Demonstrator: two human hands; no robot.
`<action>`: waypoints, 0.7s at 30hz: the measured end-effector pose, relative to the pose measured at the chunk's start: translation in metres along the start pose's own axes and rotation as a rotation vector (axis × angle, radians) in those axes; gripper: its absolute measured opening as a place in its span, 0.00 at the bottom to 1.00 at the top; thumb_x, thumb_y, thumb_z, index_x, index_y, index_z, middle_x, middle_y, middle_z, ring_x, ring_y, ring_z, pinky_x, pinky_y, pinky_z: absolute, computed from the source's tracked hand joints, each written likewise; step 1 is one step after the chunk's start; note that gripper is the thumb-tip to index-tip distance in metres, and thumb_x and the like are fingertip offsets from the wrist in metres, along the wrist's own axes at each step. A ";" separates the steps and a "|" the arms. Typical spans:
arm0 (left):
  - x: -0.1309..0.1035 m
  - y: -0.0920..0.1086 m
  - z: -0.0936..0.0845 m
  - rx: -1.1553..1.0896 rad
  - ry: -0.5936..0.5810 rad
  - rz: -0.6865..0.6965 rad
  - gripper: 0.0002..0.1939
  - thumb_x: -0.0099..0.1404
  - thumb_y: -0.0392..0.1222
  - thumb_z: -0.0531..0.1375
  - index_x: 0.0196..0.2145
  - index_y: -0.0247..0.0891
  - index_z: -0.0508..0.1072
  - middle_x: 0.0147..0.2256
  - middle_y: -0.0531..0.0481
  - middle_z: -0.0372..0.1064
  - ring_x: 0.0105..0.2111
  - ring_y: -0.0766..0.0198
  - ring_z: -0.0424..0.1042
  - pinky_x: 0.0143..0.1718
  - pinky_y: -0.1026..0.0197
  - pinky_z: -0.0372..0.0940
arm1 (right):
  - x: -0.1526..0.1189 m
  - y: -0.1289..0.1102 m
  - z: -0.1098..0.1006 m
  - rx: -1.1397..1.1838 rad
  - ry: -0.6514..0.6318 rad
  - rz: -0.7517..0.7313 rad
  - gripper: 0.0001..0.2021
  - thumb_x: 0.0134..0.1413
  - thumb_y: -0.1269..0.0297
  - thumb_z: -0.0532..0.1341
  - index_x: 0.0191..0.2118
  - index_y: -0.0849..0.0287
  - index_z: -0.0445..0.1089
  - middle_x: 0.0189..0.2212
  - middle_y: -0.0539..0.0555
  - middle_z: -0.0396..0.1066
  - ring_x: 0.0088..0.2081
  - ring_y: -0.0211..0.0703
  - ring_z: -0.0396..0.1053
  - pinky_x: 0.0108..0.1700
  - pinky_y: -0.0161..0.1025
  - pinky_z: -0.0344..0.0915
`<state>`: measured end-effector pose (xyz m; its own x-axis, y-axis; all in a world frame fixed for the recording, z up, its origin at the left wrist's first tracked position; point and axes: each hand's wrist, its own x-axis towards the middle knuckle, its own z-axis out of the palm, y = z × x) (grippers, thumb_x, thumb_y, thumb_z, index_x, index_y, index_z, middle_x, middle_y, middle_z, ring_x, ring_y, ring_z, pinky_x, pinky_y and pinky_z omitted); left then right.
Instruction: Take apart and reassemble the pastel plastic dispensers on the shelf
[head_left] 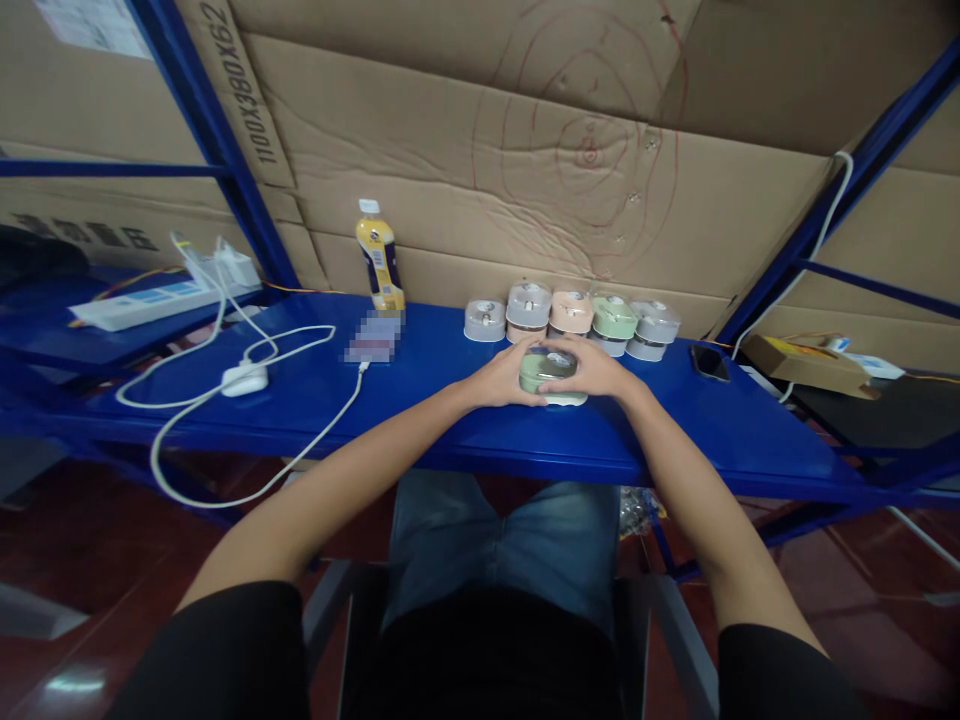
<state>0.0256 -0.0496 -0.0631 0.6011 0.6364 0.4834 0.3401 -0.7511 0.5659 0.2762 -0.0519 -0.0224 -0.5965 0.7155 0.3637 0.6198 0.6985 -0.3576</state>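
A green box with a shiny, see-through-looking lid [546, 370] stands near the middle of the blue table. My left hand [504, 378] wraps round its left side, and my right hand [596, 370] grips it from the right. Both hands are closed on the box, with a pale rim showing beneath it. Just behind stand several similar rounded boxes in a row: a single grey one [484, 319], then stacks topped by a grey [529, 304], a peach [571, 311], a green [614, 317] and another grey box [655, 321].
A yellow drink bottle [380, 258] stands at the back left, by a blurred-out device [373, 337] on a white cable. A charger [244, 378], a power strip [157, 301], a black phone [710, 363] and an open carton [810, 365] flank the work area. Cardboard [420, 170] walls the back.
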 end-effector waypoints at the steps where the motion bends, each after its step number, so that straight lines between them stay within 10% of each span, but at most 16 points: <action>1: 0.000 0.000 0.000 0.004 -0.001 0.004 0.63 0.52 0.59 0.80 0.77 0.41 0.59 0.73 0.31 0.64 0.73 0.28 0.65 0.72 0.29 0.63 | 0.000 0.000 -0.001 0.001 -0.007 -0.001 0.41 0.49 0.42 0.80 0.67 0.48 0.78 0.60 0.60 0.80 0.62 0.66 0.77 0.68 0.62 0.70; 21: -0.001 0.001 0.003 -0.017 -0.054 -0.011 0.64 0.52 0.58 0.79 0.78 0.37 0.55 0.74 0.25 0.61 0.73 0.25 0.65 0.71 0.25 0.63 | -0.003 -0.015 -0.008 -0.020 -0.078 0.091 0.35 0.52 0.39 0.76 0.61 0.53 0.78 0.54 0.60 0.83 0.53 0.62 0.80 0.57 0.56 0.76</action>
<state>0.0277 -0.0517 -0.0649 0.6355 0.6340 0.4406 0.3348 -0.7405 0.5828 0.2725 -0.0647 -0.0112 -0.5747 0.7752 0.2623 0.6826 0.6309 -0.3689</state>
